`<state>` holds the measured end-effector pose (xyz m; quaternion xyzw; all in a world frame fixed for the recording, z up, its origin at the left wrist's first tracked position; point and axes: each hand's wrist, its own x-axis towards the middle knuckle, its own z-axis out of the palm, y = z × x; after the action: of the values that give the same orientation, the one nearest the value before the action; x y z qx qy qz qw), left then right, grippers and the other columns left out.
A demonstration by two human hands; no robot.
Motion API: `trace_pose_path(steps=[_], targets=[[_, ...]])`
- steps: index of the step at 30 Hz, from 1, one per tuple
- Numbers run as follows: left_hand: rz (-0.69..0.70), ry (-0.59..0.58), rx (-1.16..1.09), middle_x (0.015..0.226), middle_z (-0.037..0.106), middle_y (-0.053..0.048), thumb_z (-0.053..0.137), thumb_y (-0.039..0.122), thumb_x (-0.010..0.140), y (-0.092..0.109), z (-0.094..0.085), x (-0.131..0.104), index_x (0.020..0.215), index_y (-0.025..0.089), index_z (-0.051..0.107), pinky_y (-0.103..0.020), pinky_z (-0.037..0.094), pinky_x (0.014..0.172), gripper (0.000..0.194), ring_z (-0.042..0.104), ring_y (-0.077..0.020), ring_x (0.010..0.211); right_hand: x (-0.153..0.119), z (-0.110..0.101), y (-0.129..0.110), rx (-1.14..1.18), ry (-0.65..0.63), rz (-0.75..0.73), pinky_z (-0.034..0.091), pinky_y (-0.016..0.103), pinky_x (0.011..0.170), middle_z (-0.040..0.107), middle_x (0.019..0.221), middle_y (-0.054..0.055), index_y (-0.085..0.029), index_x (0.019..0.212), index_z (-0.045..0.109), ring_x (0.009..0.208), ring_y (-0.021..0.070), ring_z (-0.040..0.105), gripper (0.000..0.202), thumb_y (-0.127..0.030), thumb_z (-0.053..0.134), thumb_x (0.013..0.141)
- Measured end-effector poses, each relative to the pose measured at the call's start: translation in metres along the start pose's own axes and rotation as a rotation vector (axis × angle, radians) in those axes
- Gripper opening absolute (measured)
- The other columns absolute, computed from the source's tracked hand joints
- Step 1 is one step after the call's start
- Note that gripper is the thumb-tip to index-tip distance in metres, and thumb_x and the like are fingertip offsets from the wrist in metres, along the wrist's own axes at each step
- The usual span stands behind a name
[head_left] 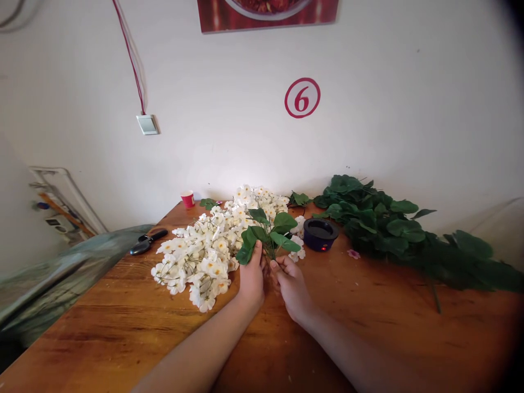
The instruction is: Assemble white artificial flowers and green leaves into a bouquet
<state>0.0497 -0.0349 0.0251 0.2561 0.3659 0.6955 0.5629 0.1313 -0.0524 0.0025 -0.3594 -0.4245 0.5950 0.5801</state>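
Both hands meet over the middle of the wooden table (164, 327), holding a small bunch of green artificial leaves (282, 222). My left hand (251, 275) is closed around the bunch's stems, with its thumb pointing up. Beside it, on the right, my right hand (291, 284) pinches the lower stems between thumb and fingers. A large heap of white artificial flowers (208, 251) lies to the left of and behind the hands. The dark round pot (320, 234) with a lit red light stands just behind and right of them.
A long pile of green leaves (393, 229) covers the right back of the table. At the left edge lies a black-handled tool (143, 244); a red paper cup (188, 200) stands near the wall. One pink flower (353, 254) is right of the pot.
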Motion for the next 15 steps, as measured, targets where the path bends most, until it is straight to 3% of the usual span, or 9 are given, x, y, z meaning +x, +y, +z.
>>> trace_pose_path(steps=[5,10,15], targets=[[-0.078,-0.047,0.016,0.042,0.031,0.011,0.071,0.057,0.072,0.0,0.0,0.001,0.068,0.017,0.054,-0.019,0.026,0.038,0.043,0.03,-0.0054,0.036,-0.001,-0.001,0.002,0.004,0.011,-0.041,0.016,0.022,0.041,0.041,0.049,-0.009,-0.021,0.075,0.048,0.042,0.0064,0.026,0.033,-0.047,0.067,0.08],[-0.118,-0.048,0.07,0.042,0.036,0.01,0.076,0.054,0.066,-0.009,-0.006,0.009,0.066,0.018,0.052,-0.02,0.028,0.037,0.043,0.034,-0.0063,0.036,0.001,-0.001,0.004,0.012,0.036,-0.056,0.017,0.022,0.042,0.041,0.049,-0.01,-0.022,0.076,0.048,0.043,0.0068,0.026,0.033,-0.048,0.069,0.079],[-0.215,-0.021,0.266,0.04,0.041,0.006,0.071,0.063,0.065,-0.01,-0.012,0.015,0.053,0.019,0.047,-0.023,0.026,0.035,0.051,0.037,-0.0086,0.034,0.003,-0.001,-0.001,-0.041,0.068,-0.071,0.02,0.024,0.042,0.038,0.048,-0.01,-0.023,0.076,0.05,0.041,0.0085,0.029,0.034,-0.049,0.071,0.075]])
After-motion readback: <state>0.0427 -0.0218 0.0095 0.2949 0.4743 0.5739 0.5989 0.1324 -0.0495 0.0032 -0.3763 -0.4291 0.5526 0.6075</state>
